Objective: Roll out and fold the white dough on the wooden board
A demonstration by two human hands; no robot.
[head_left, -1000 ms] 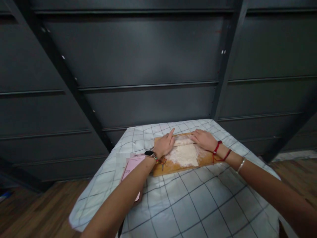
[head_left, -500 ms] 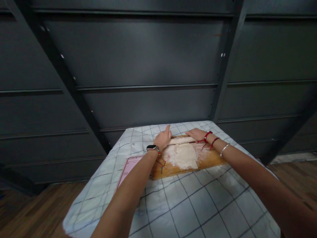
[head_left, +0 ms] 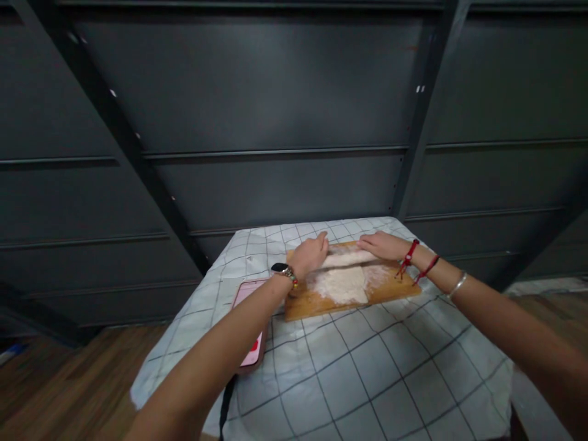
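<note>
A wooden board (head_left: pixel 393 291) lies on a table covered with a white checked cloth (head_left: pixel 349 373). A flat sheet of floured dough (head_left: pixel 340 283) rests on the board. Across its far edge lies a flour-dusted rolling pin (head_left: pixel 345 258). My left hand (head_left: pixel 310 254) presses flat on the pin's left end, fingers stretched forward. My right hand (head_left: pixel 384 244) lies flat on the pin's right end. A watch and beads are on my left wrist, red strings and a bangle on my right.
A pink phone (head_left: pixel 250 318) lies on the cloth left of the board, partly under my left forearm. A dark panelled metal wall (head_left: pixel 275 122) with slanted beams stands right behind the table. Wooden floor (head_left: pixel 59 380) shows to the left and right.
Both hands stayed on the rolling pin and pushed it toward the far edge of the dough. The camera view shifted slightly.
</note>
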